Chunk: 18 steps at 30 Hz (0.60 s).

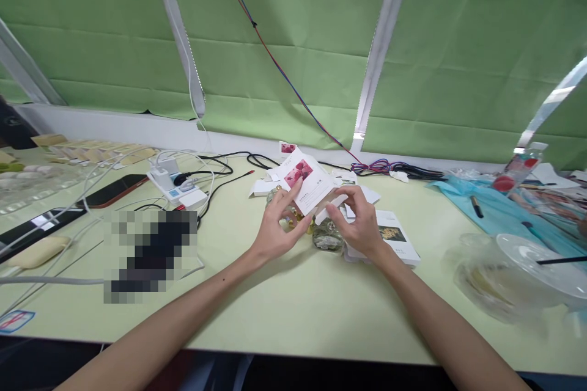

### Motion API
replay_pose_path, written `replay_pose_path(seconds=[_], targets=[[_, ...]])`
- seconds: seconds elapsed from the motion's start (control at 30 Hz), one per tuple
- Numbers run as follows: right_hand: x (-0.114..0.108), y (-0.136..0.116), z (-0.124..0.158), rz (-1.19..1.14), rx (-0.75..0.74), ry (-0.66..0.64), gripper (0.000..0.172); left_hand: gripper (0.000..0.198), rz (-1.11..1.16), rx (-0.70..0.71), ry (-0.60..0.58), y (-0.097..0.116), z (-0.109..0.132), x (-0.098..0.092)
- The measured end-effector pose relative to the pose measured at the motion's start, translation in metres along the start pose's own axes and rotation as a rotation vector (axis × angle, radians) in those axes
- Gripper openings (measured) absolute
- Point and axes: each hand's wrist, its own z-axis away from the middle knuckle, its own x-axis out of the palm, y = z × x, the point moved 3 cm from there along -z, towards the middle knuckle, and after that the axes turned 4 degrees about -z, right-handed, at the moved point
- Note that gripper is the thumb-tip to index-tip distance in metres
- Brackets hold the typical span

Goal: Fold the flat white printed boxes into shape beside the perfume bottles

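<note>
Between my hands is a small white cardboard box printed with a pink flower picture, tilted above the table. My left hand grips its lower left side, thumb and fingers closed on it. With bent fingers, my right hand pinches a white flap at the box's right end. A glass jar stands just below the box, and another glass item behind my left fingers is partly hidden. Right of my right hand lies a white box with a yellow flower picture.
A power strip with cables and a brown-edged phone lie at left. At right are a plastic-wrapped lidded cup, a blue sheet with a marker, and a clear bottle. Black cables run along the back.
</note>
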Motion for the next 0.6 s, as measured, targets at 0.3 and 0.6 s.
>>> replay_pose_path(seconds=[0.3,0.6], targets=[[0.0018,0.0039,0.0002,-0.084,0.104,0.030,0.021,0.074,-0.053,0.036,-0.001,0.0050,0.0001,0.0009],[0.0019,0.0071,0.0011,-0.094,0.160,0.045,0.025,0.076,-0.104,0.088,0.000,0.0094,0.0008,0.0017]])
